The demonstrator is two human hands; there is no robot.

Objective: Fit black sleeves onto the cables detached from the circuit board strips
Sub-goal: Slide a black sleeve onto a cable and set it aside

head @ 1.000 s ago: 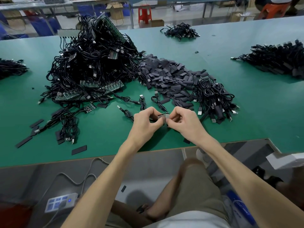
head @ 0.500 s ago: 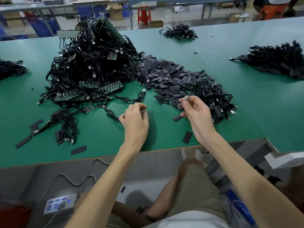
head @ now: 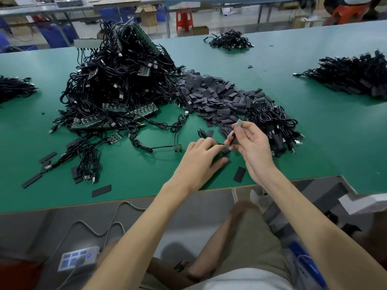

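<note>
A smooth green mat covers the long table, whose near edge is a thin brown strip. On the grey floor at the near left lies a white power strip with a lit blue lamp and a pale cord. At the far left edge sits a low tangle of black wires. Flat matte black rectangles, the loose sleeves, lie scattered near the left front. Behind them rises a tall heap of cables, glossy and looped, with metal plugs and narrow green circuit board strips poking out. Beyond the table stand a cardboard box and a red plastic stool.

Right of the heap spreads the sleeve pile, dull and charcoal. In front of it the left hand is curled palm down, fingertips pinching a thin black cable just above the mat. The right hand, just beside it, pinches a flat greyish sleeve upright between thumb and forefinger, its other fingers loose. One more spare sleeve lies under that wrist.

Further right are coiled cable bundles, a small far pile and a long right-hand pile. An orange chair stands far right. A blue item at the near right bears white print, too blurred to read.
</note>
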